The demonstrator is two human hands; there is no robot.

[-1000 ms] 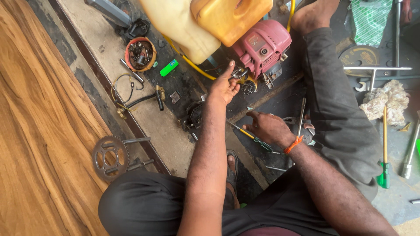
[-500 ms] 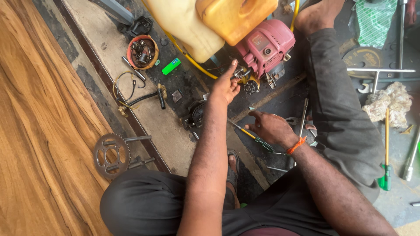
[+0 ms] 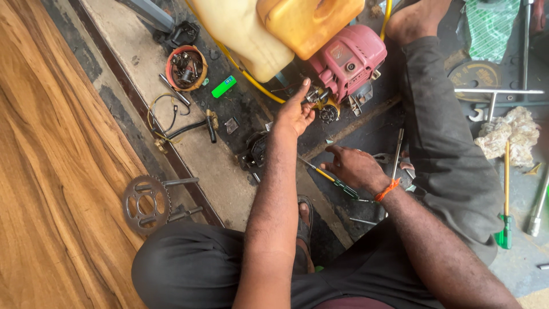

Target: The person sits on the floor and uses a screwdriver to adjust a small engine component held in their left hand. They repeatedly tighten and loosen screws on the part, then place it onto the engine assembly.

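My left hand [image 3: 293,114] reaches forward to a pink-red small engine [image 3: 346,57] on the floor. Its index finger and thumb close around a small metal part [image 3: 318,97] at the engine's lower left side. My right hand [image 3: 354,167] rests palm down on the dark floor with fingers spread, and an orange band circles its wrist. A screwdriver with a yellow and green handle [image 3: 327,176] lies under that hand, and I cannot see a grip on it. A black engine piece [image 3: 257,150] lies just left of my left forearm.
A cream jug [image 3: 243,34] and an orange-yellow tank [image 3: 309,23] sit over the engine. A red bowl of small parts [image 3: 186,68], a green lighter [image 3: 224,86], a sprocket [image 3: 146,203] and wires lie left. A rag [image 3: 509,134], T-wrench [image 3: 497,91] and green-handled screwdriver [image 3: 504,229] lie right.
My left hand stays at the engine's small part, with the fingers shifting only slightly. My right hand remains on the floor over the screwdriver.
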